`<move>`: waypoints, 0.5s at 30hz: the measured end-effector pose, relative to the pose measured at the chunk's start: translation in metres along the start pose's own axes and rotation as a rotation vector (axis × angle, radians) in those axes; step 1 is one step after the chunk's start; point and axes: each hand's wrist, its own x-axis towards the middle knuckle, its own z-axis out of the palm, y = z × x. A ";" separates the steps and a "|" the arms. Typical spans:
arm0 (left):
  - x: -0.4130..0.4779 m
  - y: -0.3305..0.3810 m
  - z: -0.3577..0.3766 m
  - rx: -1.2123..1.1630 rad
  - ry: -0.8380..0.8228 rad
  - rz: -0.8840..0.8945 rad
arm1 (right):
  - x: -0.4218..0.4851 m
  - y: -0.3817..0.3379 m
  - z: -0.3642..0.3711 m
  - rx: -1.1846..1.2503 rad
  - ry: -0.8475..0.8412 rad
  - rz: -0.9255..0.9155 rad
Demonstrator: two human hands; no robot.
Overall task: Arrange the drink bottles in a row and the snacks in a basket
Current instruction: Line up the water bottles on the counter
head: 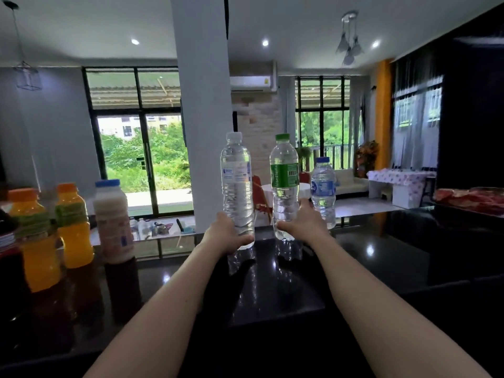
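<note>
On the glossy black bench (pixel 381 241), the left hand (pixel 226 236) has its fingers wrapped around the lower body of a clear plastic water bottle with a white cap and pale label (pixel 236 186), and the right hand (pixel 302 222) has its fingers clamped low on a clear plastic water bottle with a green cap and green label (pixel 284 186). Both bottles stand upright, long axis vertical, near each other but apart, with their bases at or just above the bench surface; which of the two I cannot tell. Just right of the green-labelled one stands a smaller clear water bottle with a blue cap and blue label (pixel 323 192), close beside the right hand. Well to the left stand two orange juice bottles with orange caps (pixel 73 227) and a milky white bottle with a blue cap (pixel 113 222), all upright.

The row seems partly formed. The coming move likely turns on the gap between the two held bottles and the blue-capped one: the right hand is nearer it, so sliding rightward would close the line. No basket is visible here.
</note>
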 end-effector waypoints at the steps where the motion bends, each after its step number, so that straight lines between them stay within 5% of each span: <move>1: 0.006 0.005 0.005 -0.016 0.009 -0.007 | 0.003 0.002 0.000 0.003 0.002 -0.009; 15: 0.034 0.000 0.029 -0.122 -0.002 0.042 | 0.012 0.006 0.004 -0.094 0.042 0.034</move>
